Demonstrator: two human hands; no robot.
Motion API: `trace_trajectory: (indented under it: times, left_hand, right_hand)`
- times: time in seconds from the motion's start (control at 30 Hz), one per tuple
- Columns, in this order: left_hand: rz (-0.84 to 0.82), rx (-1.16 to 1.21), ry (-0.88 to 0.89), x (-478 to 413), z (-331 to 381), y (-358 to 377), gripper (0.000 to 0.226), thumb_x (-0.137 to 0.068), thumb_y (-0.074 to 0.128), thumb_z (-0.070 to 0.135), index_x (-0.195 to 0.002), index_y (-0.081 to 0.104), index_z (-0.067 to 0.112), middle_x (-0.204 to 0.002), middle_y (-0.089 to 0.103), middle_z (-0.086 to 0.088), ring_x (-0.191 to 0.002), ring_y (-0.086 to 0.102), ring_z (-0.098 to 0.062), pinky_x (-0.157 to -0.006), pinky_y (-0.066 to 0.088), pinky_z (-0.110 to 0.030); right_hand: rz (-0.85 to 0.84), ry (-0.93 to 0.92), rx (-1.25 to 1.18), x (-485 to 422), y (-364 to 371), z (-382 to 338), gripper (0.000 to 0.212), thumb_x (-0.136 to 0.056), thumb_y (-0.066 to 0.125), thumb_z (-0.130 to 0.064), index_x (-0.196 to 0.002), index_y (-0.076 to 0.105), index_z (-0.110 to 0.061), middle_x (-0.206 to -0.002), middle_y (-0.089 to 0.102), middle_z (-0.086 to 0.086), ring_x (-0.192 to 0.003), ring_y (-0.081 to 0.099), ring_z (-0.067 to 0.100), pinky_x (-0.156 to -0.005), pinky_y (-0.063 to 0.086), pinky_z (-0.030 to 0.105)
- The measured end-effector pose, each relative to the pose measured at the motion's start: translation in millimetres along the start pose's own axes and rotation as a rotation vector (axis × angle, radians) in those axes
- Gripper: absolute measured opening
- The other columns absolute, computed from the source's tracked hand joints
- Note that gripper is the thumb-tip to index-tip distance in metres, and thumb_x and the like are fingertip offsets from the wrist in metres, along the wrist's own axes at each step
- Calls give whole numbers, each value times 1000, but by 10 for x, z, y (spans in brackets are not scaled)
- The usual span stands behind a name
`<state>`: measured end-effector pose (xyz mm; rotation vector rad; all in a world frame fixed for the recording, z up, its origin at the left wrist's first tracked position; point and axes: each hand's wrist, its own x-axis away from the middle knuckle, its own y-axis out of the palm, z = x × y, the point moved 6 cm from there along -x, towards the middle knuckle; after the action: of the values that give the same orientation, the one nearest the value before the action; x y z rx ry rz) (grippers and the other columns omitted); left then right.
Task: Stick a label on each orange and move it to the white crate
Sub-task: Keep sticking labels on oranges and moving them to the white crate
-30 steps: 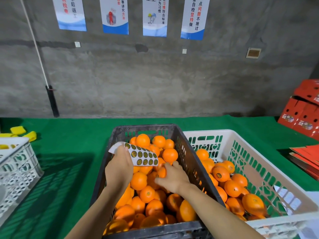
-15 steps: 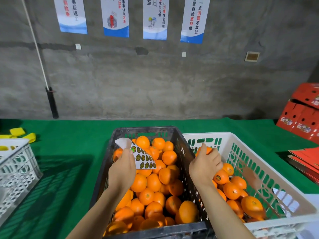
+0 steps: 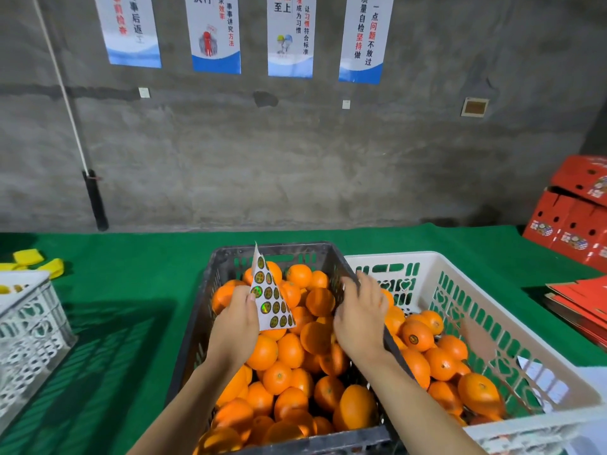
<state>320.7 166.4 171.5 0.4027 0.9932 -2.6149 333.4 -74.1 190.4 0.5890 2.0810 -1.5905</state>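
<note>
- Your left hand [image 3: 235,326] hangs over the left half of the dark crate [image 3: 197,326]. Its grip pinches the label sheet [image 3: 271,303] along the sheet's left edge, with the fingers curled in against the paper.
- The label sheet stands nearly upright. Its long axis runs from the broad bottom edge beside your hand up to a narrow tip. That tip points up and away from you and leans a little to the left. The rows of round stickers face you.
- Your right hand [image 3: 361,316] sits above the dark crate's right wall, just where the two crates meet. You see the back of it, with the fingers pointing away from you. Its grip is loosely spread, and nothing shows in it.
- The unlabelled oranges [image 3: 289,353] are heaped in the dark crate, under and between your hands.
- The white crate [image 3: 427,257] stands touching the dark crate on its right. The moved oranges [image 3: 440,362] lie in its near half, and one shows a round sticker on top.
- Both crates rest on the green counter [image 3: 131,290]. A second pale crate [image 3: 26,323] sits at its left edge, with yellow pieces [image 3: 33,257] just beyond it.
- Red cartons [image 3: 571,221] are stacked at the far right.
- The grey wall [image 3: 295,152] closes the back, with four posters [image 3: 216,34] hanging high on it.
</note>
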Motion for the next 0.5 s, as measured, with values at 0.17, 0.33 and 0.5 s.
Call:
trace_trajectory:
  times: [0.17, 0.33, 0.5]
  left_hand:
    - [-169, 533, -246, -19, -10, 117, 14, -107, 38, 21, -111, 49, 28, -109, 69, -1, -93, 70, -15, -64, 57, -26]
    - [-344, 620, -273, 50, 100, 238, 16, -107, 40, 25, -119, 52, 27, -105, 73, 0, -87, 74, -20, -66, 58, -31]
    - [-421, 694, -297, 85, 154, 271, 18, -107, 43, 23, -118, 56, 29, -100, 77, 7, -91, 74, -18, -68, 59, -26]
  right_hand:
    - [-10, -350, -264, 137, 39, -538, 26, -95, 56, -29, -117, 64, -17, -118, 60, 1, -112, 54, 24, -91, 46, 40]
    - [-248, -384, -337, 224, 206, -607, 44, -99, 43, -55, -128, 56, -24, -121, 58, -6, -112, 52, 16, -93, 44, 34]
    - [-236, -254, -476, 213, 186, -528, 47, -94, 53, -54, -132, 56, -25, -120, 59, -8, -108, 54, 10, -85, 48, 26]
